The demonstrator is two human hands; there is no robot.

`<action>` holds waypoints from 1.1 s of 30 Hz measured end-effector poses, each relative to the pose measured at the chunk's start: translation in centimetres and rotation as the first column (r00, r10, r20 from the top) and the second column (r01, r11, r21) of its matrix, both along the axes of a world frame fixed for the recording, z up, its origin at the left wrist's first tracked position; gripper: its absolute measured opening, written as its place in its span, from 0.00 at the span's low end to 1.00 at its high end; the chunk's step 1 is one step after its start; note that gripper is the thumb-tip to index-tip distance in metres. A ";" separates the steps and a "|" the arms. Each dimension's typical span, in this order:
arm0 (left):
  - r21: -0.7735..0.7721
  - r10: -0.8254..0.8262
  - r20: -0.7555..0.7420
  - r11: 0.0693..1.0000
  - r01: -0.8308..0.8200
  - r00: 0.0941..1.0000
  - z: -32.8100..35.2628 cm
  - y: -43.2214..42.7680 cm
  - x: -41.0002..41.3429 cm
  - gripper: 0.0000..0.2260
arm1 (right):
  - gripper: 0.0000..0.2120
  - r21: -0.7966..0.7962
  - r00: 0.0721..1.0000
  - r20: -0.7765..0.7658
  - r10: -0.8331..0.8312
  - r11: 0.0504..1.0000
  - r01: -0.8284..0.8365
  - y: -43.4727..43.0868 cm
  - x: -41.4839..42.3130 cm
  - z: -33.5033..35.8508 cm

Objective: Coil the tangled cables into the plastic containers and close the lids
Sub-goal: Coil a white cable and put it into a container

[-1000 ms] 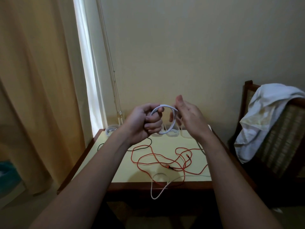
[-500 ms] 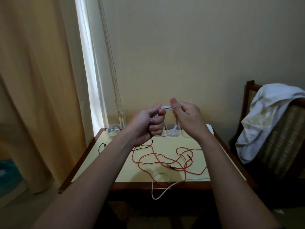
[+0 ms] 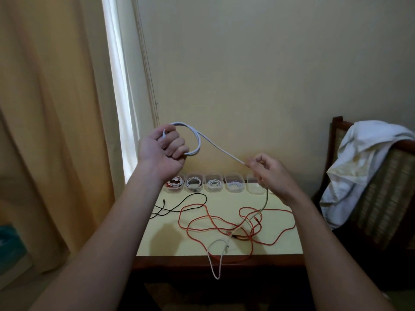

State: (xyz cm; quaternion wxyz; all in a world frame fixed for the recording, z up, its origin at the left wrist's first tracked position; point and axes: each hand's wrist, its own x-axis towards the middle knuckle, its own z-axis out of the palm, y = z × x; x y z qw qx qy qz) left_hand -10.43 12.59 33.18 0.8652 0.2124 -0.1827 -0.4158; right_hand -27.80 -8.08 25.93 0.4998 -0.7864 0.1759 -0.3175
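White cable [image 3: 221, 151]: a small coil of it sits in our left grip [image 3: 165, 151], fist closed around the loops, held up above the tabletop [image 3: 170, 241]. From the coil a straight run slants down to our right grip [image 3: 268, 173], where thumb and fingertips pinch it narrowly. Below the right grip the cable drops to the tabletop, runs through the red cable [image 3: 224, 225] tangle, and ends in a loop hanging over the near edge.

Red cable lies loose in several crossing loops under and between the two grips. A black cable [image 3: 179, 204] lies below the left grip, apart from the coil.

Beyond the grips, against the wall, a row of clear plastic containers [image 3: 214, 184]; four hold coiled cables, lids not clear to us. One more container sits partly behind the right grip.

Left of the left grip: curtain [image 3: 45, 131]. Right of the right grip: chair [image 3: 379, 198] with white cloth [image 3: 359, 158] draped over it.
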 end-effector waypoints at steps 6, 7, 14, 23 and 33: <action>0.058 0.173 0.055 0.983 -0.176 0.983 -0.1 -0.8 0.1 0.14 | 0.05 -0.258 0.991 -0.085 -0.103 0.963 0.078 0.7 0.8 -0.4; 0.081 0.201 0.107 0.974 -0.210 0.974 -0.1 -1.2 -0.1 0.14 | 0.05 -0.327 0.986 -0.103 -0.133 0.940 0.093 1.1 1.1 -0.3; 0.214 0.234 0.624 0.866 -0.452 0.745 -1.5 -2.7 -1.9 0.14 | 0.12 -0.605 0.943 -0.317 -0.105 0.788 -0.116 4.5 1.7 2.6; 0.231 0.105 0.892 0.729 -0.644 0.440 -4.4 -3.5 -3.7 0.14 | 0.18 -0.553 0.886 -0.464 0.008 0.779 -0.297 5.9 1.0 5.1; 0.405 -0.152 0.791 0.856 -0.321 0.592 -5.2 -2.8 -3.9 0.14 | 0.14 -0.450 0.916 -0.326 0.234 0.814 -0.368 6.1 0.6 5.8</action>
